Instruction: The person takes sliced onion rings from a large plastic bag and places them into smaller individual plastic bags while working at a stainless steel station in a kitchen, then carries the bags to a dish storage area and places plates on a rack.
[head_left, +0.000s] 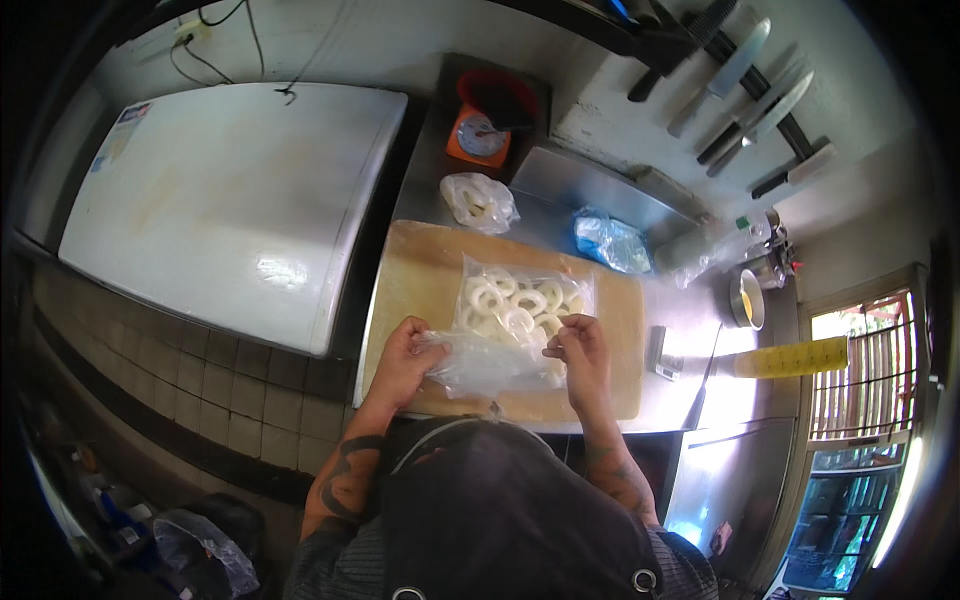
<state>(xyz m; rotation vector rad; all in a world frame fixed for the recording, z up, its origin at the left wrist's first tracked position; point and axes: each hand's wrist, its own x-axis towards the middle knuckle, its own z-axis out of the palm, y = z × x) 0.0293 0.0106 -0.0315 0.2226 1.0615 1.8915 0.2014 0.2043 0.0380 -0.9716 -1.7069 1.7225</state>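
Observation:
A clear plastic bag (495, 367) lies on a tan cutting board (420, 262), with several pale rings (529, 301) spread inside its far part. What the rings are made of cannot be told for sure. My left hand (405, 356) pinches the bag's near left side between thumb and fingers. At the right side my right hand (583, 349) has its fingertips closed on the bag's plastic. The near part of the bag is crumpled between both hands.
Beyond the board stand another bag of rings (478, 202), an orange dial scale (480, 139) and a blue plastic package (613, 240). To the right are a small digital scale (666, 352), a metal bowl (747, 300) and a yellow measuring container (799, 358). Knives (739, 60) hang on the wall.

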